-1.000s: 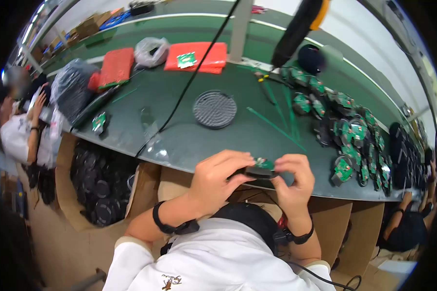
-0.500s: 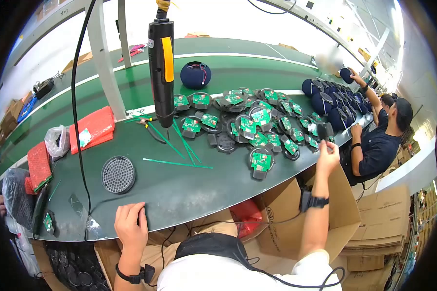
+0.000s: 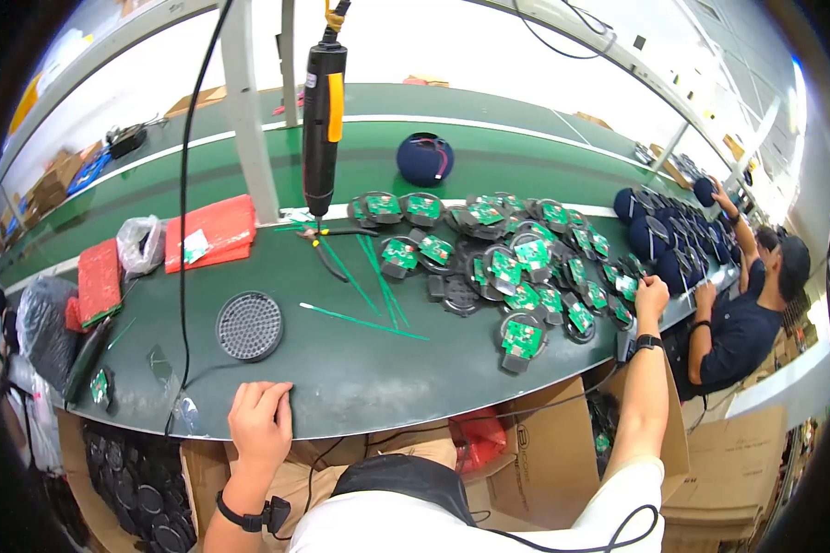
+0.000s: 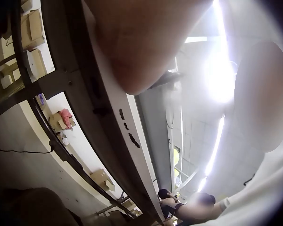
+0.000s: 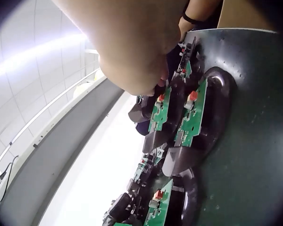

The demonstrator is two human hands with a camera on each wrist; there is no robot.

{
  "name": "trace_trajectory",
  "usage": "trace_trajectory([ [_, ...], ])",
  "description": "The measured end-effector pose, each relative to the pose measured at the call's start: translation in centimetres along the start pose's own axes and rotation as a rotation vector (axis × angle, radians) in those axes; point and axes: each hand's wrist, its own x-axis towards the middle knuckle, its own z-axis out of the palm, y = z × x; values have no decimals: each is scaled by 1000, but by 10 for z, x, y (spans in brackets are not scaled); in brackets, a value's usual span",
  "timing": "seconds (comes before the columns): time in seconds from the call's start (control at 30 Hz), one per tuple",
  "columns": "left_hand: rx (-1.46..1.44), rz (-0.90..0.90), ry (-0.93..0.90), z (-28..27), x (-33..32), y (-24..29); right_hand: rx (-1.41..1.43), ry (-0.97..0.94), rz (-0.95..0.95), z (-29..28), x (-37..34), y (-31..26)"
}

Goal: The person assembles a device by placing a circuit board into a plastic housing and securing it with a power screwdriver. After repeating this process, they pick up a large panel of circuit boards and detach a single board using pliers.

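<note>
My left hand rests at the table's front edge with its fingers loosely bent, holding nothing. At the right end of a pile of round black parts with green circuit boards is my right hand, its fingers bent beside the outermost pieces. Whether it grips one of them is hidden. From the right wrist, this hand hangs over several boards, with one green board on a black part near it. A single board unit lies at the pile's front. The left wrist view shows part of the left hand close up.
A black electric screwdriver hangs above cutters and green strips. A round grille lies at left, red packets behind it. One navy ball stands on the green belt. Another person works at right.
My hands have parted from the board unit they both held. The left came down to the table edge; the right carried a dark part rightward to the pile's end. The head view has turned right.
</note>
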Motion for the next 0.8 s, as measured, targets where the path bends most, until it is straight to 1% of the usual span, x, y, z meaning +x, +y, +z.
trace_trajectory([
  [0.07,25,-27,11,0,0,1,-87,-9,-65,6,4,-4],
  [0.13,13,-21,7,0,0,-1,-118,-65,-99,3,3,-8],
  [0.2,65,-58,5,-2,1,-1,-107,-138,-67,0,7,-8],
  [0.27,40,-34,-14,-3,0,-2,-98,-140,-33,-6,10,-13],
  [0.33,54,-36,-24,-4,-1,-4,3,32,-212,-6,9,-19],
  [0.4,27,-54,-22,-4,-4,-6,320,36,-325,1,5,-33],
  [0.43,60,-88,-6,-4,-6,-7,498,-137,-238,-10,-5,-56],
  [0.47,49,-64,-16,-5,-7,-8,661,-316,-147,-36,-34,-95],
  [0.5,35,-36,-26,-5,-8,-9,794,-384,-174,-55,-68,-132],
  [0.53,58,-61,-15,-4,-10,-11,922,-452,-197,-77,-106,-169],
  [0.6,-6,-23,-1,-3,-12,-14,1083,-629,-238,-123,-185,-244],
  [0.63,-12,-31,-9,-4,-13,-14,1168,-782,-251,-142,-220,-275],
  [0.67,8,-53,1,-4,-13,-15,1249,-938,-260,-158,-250,-302],
  [0.73,-69,-32,-14,-6,-15,-18,1342,-1112,-275,-181,-296,-349],
  [0.77,-38,-61,-2,-8,-16,-20,1361,-1163,-297,-182,-308,-364],
  [0.8,-139,-32,-1,-9,-17,-23,1378,-1217,-321,-182,-319,-377],
])
